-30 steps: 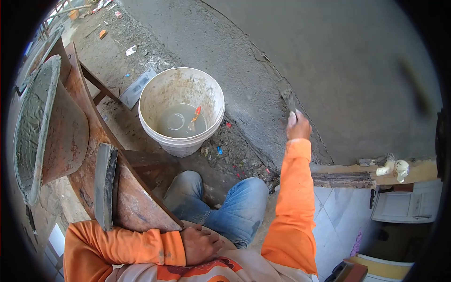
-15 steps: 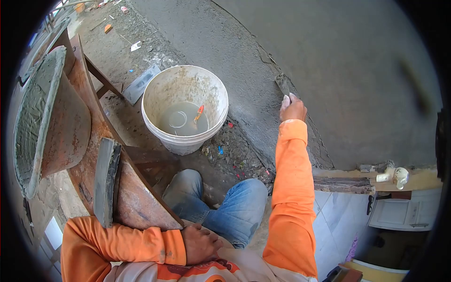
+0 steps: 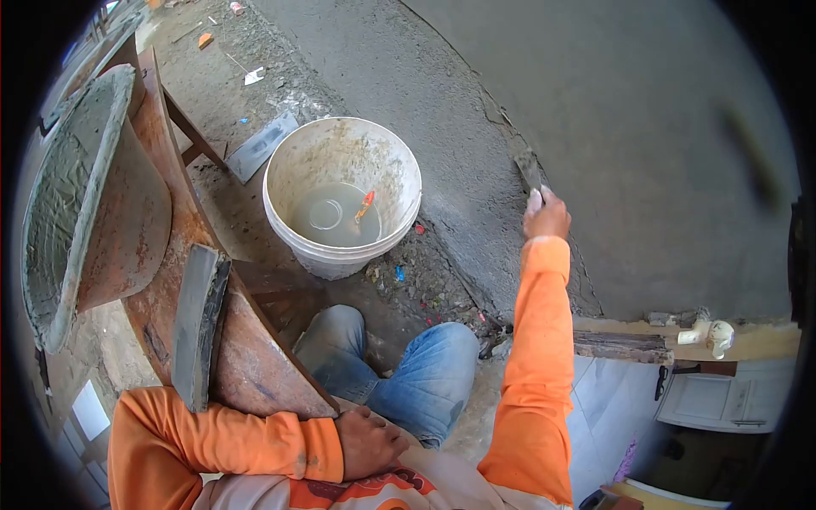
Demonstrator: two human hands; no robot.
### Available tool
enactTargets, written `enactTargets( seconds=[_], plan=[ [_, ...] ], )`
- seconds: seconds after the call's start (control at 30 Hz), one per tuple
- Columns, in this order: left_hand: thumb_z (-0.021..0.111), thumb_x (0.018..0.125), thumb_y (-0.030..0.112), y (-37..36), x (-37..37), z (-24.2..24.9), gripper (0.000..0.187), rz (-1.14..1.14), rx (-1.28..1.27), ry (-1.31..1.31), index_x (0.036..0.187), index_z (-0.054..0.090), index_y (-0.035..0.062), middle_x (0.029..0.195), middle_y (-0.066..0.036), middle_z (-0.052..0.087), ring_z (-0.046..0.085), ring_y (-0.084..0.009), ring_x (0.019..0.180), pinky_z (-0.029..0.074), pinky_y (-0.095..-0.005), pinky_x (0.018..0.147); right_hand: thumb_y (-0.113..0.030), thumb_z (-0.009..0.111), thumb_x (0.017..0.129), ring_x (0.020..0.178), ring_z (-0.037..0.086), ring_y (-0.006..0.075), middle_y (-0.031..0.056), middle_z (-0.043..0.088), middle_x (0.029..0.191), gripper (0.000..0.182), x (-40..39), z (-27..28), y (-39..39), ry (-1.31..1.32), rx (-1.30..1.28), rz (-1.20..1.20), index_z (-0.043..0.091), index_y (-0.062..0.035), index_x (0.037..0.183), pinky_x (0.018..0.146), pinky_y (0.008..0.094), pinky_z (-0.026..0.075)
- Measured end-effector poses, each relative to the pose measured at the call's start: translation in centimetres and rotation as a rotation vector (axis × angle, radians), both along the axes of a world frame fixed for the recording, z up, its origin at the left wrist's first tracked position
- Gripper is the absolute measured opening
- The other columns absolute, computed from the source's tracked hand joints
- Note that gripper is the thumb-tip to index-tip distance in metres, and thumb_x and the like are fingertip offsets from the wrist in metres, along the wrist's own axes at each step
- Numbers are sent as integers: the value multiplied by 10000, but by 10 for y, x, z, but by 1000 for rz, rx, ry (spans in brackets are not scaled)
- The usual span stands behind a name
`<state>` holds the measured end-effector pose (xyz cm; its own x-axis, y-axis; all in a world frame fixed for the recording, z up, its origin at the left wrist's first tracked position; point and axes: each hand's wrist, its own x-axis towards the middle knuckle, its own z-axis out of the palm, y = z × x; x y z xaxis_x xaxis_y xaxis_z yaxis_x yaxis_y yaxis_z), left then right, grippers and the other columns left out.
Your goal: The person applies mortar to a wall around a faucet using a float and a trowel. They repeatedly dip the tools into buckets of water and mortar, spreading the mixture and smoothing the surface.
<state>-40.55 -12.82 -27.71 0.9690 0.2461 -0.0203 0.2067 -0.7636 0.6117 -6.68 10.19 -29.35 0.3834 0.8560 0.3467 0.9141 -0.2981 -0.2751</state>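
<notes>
My right hand (image 3: 546,216) grips a small trowel (image 3: 529,169) with a flat, cement-smeared blade. The blade touches the wet grey plaster along the rough edge where the smooth wall (image 3: 629,161) meets the coarser ledge (image 3: 450,144). Its handle is mostly hidden in my fingers. Low in the view, my left hand (image 3: 371,442) rests on my lap beside the curved board's end, back upward, fingers loosely bent and nothing visible in it.
A white bucket (image 3: 280,217) holds cloudy water and an orange-handled tool (image 3: 365,204). On the wooden board (image 3: 255,361) stand a mortar-filled tub (image 3: 136,229) and a mortar-coated float (image 3: 197,327). Another flat float (image 3: 262,146) lies behind the bucket. A white pipe fitting (image 3: 710,336) juts out at right.
My right hand and the trowel have shifted slightly right and toward me along the plaster edge. The whole view has moved a little. My left hand stays resting.
</notes>
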Motion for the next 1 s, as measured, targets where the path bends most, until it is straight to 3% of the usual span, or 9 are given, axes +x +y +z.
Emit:
enactTargets(
  seconds=[0.1, 0.27, 0.37, 0.5, 0.67, 0.8, 0.93, 1.0],
  plan=[
    [614, 809, 346, 3, 1, 0, 321, 4, -12, 25, 1009, 594, 95, 840, -35, 640, 659, -201, 739, 517, -353, 643, -247, 541, 891, 930, 621, 402, 221, 653, 946, 293, -11, -9, 27, 18, 58, -20, 653, -47, 1074, 822, 466, 494],
    [614, 794, 329, 0, 1, 0, 294, 12, -74, -56, 982, 595, 103, 858, -34, 645, 662, -204, 758, 522, -346, 653, -248, 528, 900, 957, 610, 409, 226, 651, 976, 308, 2, 5, -1, 66, -14, 10, 651, -32, 1081, 839, 460, 497],
    [614, 788, 320, 2, 2, 0, 291, -7, -63, 7, 977, 596, 100, 875, -33, 646, 662, -204, 770, 522, -342, 664, -234, 532, 893, 945, 612, 412, 227, 652, 965, 289, -29, 10, 40, 25, 38, -31, 655, -39, 1067, 837, 463, 495],
    [608, 797, 314, 2, 0, -5, 261, 3, -73, -69, 951, 596, 104, 875, -28, 644, 659, -192, 764, 518, -339, 659, -241, 526, 898, 957, 605, 413, 233, 645, 972, 279, -17, 7, 15, 5, -9, -17, 650, -53, 1062, 835, 467, 488],
    [602, 802, 309, 0, 1, -4, 250, -5, -78, -28, 947, 591, 106, 852, -27, 631, 656, -188, 759, 514, -339, 651, -246, 505, 917, 989, 598, 414, 234, 638, 1028, 297, -52, 14, 55, 43, -23, -73, 650, -41, 1075, 849, 462, 493],
    [614, 786, 319, 0, 1, -6, 263, 12, -65, -90, 938, 591, 105, 816, -22, 611, 650, -186, 745, 512, -339, 650, -251, 509, 916, 983, 604, 410, 232, 644, 1024, 315, -29, 3, 39, 52, -6, -70, 642, -35, 1102, 852, 457, 495],
    [626, 772, 334, -4, 2, -9, 269, 20, -28, -68, 915, 594, 109, 808, -17, 599, 646, -176, 736, 508, -340, 644, -232, 520, 907, 973, 611, 409, 230, 648, 1014, 311, -69, 27, 61, 60, -106, -92, 642, -27, 1107, 849, 453, 495],
    [630, 766, 338, -5, 1, -10, 271, 31, -34, -77, 907, 594, 110, 808, -17, 596, 647, -175, 738, 510, -344, 647, -224, 524, 901, 965, 610, 414, 227, 651, 990, 278, -62, 8, 71, 69, 37, -82, 656, -32, 1052, 833, 466, 493]
  ],
)
